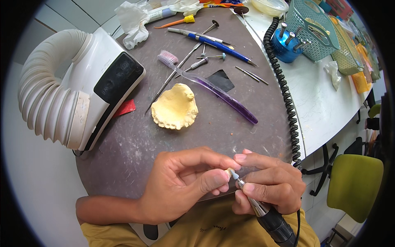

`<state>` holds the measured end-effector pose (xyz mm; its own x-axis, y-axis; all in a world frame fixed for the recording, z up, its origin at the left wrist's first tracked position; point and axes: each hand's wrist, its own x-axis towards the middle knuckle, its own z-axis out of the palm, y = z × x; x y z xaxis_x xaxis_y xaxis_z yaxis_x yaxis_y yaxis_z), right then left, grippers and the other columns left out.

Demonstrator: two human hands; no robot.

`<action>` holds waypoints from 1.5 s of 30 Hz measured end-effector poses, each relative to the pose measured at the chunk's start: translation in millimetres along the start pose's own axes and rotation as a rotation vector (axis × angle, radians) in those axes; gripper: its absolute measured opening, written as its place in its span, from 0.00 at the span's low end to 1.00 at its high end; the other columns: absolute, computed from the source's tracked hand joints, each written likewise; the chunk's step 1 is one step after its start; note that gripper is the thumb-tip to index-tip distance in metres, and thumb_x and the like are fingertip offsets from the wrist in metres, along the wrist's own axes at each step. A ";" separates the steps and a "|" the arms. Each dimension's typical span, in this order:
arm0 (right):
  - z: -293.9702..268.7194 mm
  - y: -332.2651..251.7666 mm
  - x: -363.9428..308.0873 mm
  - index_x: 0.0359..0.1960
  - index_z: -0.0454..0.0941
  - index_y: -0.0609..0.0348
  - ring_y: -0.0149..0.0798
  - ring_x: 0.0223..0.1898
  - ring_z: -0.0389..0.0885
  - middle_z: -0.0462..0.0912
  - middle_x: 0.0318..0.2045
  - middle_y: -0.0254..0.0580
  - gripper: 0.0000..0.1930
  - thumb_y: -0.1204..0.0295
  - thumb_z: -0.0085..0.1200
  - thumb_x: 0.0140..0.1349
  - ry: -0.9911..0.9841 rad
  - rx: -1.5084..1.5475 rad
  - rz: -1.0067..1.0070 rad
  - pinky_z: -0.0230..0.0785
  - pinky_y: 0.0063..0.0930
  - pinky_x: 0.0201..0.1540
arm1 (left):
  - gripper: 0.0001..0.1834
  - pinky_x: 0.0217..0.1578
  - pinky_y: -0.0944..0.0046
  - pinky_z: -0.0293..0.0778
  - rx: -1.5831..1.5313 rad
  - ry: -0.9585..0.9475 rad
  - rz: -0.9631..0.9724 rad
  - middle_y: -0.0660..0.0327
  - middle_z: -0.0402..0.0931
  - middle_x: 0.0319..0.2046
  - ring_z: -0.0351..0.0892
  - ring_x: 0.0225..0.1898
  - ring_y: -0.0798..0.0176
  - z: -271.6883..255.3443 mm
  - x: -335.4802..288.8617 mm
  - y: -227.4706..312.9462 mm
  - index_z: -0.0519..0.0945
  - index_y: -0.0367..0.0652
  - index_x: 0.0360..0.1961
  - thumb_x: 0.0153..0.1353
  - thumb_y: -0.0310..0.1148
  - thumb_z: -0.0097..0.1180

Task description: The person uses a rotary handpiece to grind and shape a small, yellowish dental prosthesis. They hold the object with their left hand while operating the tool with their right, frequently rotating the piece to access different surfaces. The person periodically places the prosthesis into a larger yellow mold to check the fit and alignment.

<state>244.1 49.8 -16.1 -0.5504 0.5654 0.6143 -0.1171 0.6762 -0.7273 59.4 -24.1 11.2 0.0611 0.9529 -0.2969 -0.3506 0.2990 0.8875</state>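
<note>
Head view: the left hand (181, 185) pinches a small pale tooth-shaped piece (228, 172) between thumb and forefinger, above the near edge of the dusty, scratched round grey mat (135, 152). The right hand (269, 185) is clenched pen-like around a metal-and-black rotary tool (267, 216), whose pale cone tip (235, 176) touches the piece; the fingers hide most of the piece.

Farther back on the mat lie a chalky yellow plaster jaw cast (175, 109), a clear purple toothbrush (214, 88) and thin steel picks (173, 76). A ribbed white hose joins a glossy white suction unit (94, 88) at left. A black coiled cord (284, 88) runs along the right edge of the mat. The teal plastic basket (314, 31) is cut off at top.
</note>
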 end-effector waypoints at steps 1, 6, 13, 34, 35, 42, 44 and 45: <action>0.1 0.4 -0.3 0.37 0.77 0.62 0.52 0.45 0.86 0.82 0.30 0.43 0.14 0.77 0.69 0.51 0.004 0.001 0.001 0.83 0.44 0.48 | 0.12 0.34 0.71 0.77 0.000 -0.001 -0.001 0.55 0.77 0.36 0.78 0.34 0.70 0.1 0.3 0.2 0.79 0.29 0.45 0.67 0.29 0.57; 0.2 0.6 0.2 0.37 0.77 0.62 0.53 0.44 0.86 0.82 0.29 0.44 0.14 0.77 0.69 0.52 0.010 0.007 -0.006 0.83 0.44 0.47 | 0.12 0.35 0.71 0.77 0.008 -0.011 0.007 0.55 0.77 0.37 0.78 0.35 0.70 -0.6 -0.1 0.2 0.79 0.29 0.46 0.67 0.29 0.56; 0.8 3.5 -1.0 0.36 0.76 0.63 0.54 0.43 0.86 0.82 0.29 0.44 0.14 0.77 0.69 0.51 0.037 0.016 -0.018 0.83 0.45 0.46 | 0.12 0.36 0.70 0.77 0.007 -0.014 0.019 0.55 0.77 0.37 0.78 0.35 0.69 -0.7 -0.3 -0.9 0.79 0.29 0.46 0.67 0.28 0.56; 0.0 2.9 -3.2 0.37 0.77 0.62 0.53 0.44 0.86 0.82 0.30 0.44 0.14 0.76 0.69 0.52 0.017 0.031 -0.019 0.82 0.46 0.48 | 0.11 0.36 0.70 0.79 0.033 -0.023 0.018 0.53 0.77 0.39 0.80 0.36 0.67 -2.0 0.0 0.0 0.80 0.30 0.45 0.66 0.27 0.58; 0.0 3.1 -3.7 0.37 0.78 0.62 0.53 0.44 0.86 0.82 0.30 0.44 0.14 0.76 0.69 0.52 0.032 0.035 -0.012 0.82 0.46 0.48 | 0.11 0.36 0.70 0.79 0.042 -0.026 0.017 0.53 0.77 0.39 0.80 0.36 0.67 -1.7 0.2 0.6 0.80 0.30 0.45 0.66 0.27 0.58; -0.6 1.4 -1.3 0.37 0.77 0.63 0.53 0.44 0.86 0.82 0.29 0.44 0.13 0.77 0.69 0.52 0.015 0.040 -0.010 0.82 0.46 0.48 | 0.11 0.37 0.69 0.79 0.048 -0.020 0.032 0.53 0.78 0.39 0.80 0.36 0.68 -0.4 -0.3 0.1 0.80 0.30 0.46 0.65 0.27 0.58; -0.9 2.5 -1.4 0.37 0.77 0.63 0.53 0.44 0.86 0.82 0.29 0.44 0.13 0.77 0.69 0.52 0.007 0.042 -0.023 0.82 0.46 0.48 | 0.11 0.36 0.69 0.79 0.042 -0.017 0.038 0.53 0.78 0.39 0.80 0.36 0.68 0.0 -0.3 -0.2 0.80 0.30 0.46 0.65 0.27 0.58; -0.6 2.8 -1.7 0.37 0.77 0.63 0.53 0.44 0.86 0.82 0.29 0.44 0.13 0.77 0.69 0.52 0.013 0.036 -0.023 0.82 0.46 0.48 | 0.11 0.36 0.70 0.78 0.043 -0.019 0.039 0.53 0.77 0.39 0.79 0.35 0.68 -0.3 -0.2 -0.5 0.80 0.30 0.45 0.66 0.27 0.58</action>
<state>245.3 51.0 -19.0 -0.5361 0.5564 0.6349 -0.1595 0.6718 -0.7234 59.3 -24.5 10.7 0.0659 0.9645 -0.2558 -0.3129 0.2635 0.9125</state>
